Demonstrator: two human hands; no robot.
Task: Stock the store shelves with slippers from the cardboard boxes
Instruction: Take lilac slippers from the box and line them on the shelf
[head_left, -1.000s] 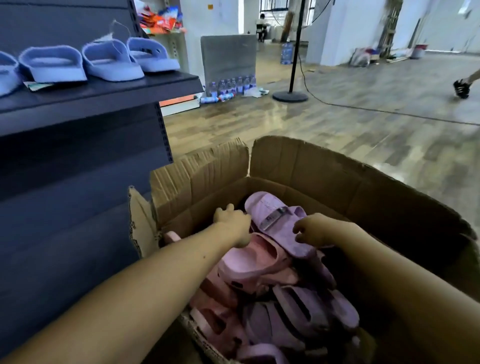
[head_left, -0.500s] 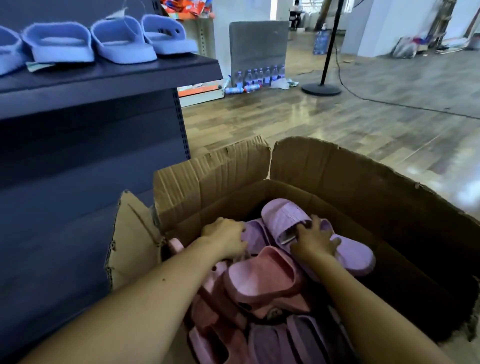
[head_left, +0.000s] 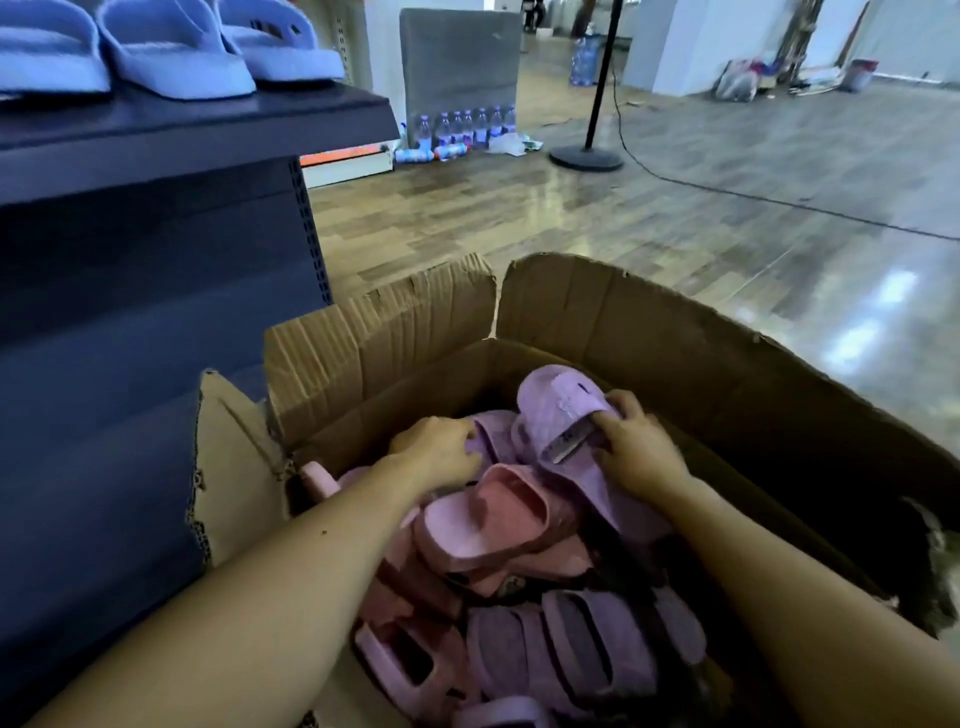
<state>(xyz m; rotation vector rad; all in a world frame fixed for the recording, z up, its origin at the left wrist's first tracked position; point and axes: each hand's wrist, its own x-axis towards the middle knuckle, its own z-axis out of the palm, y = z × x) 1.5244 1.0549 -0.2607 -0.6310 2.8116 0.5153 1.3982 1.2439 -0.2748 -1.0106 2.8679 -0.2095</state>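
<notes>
Inside the open cardboard box (head_left: 675, 343), the right hand (head_left: 641, 457) grasps a lilac slipper (head_left: 553, 410) at its strap, fingers curled over it beside a grey tag (head_left: 571, 441). The left hand (head_left: 441, 452) lies with bent fingers on a second lilac slipper (head_left: 491, 434); whether it grips cannot be told. A pink slipper (head_left: 483, 519) tops the heap between the forearms. Blue slippers (head_left: 171, 52) sit on the dark shelf (head_left: 208, 124) to the left. Water bottles (head_left: 467, 127) and a stand base (head_left: 586, 157) stand on the floor beyond.
</notes>
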